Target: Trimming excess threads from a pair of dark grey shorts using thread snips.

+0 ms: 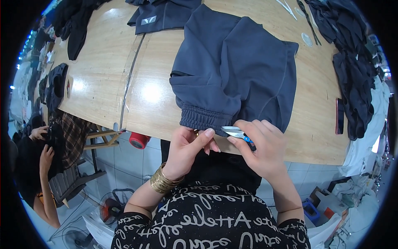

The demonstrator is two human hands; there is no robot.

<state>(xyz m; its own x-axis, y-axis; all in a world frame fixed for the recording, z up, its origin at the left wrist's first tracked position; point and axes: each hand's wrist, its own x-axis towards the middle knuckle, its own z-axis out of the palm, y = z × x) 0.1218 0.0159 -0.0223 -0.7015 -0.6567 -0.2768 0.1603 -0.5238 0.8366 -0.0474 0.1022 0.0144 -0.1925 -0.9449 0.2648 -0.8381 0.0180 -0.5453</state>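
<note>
A dark grey garment [257,62] lies on the table in front of me, its gathered elastic band [203,117] at the near edge. My left hand [188,145] is closed at the lower edge of this band, thumb on top and fingers partly hidden beneath. In my right hand [263,145] is a pair of small thread snips [234,132] with blue handles. The snips' metal blades point left, close to the band's edge and to my left thumb. Whether a thread lies between the blades is too small to tell.
Another dark grey garment [166,16] lies at the far side of the wooden table [99,74]. Dark clothes are heaped at right [354,91], beside a phone [340,116]. A red object [139,140] sits below the table's front edge. At left, another person's hands [43,141] handle dark cloth.
</note>
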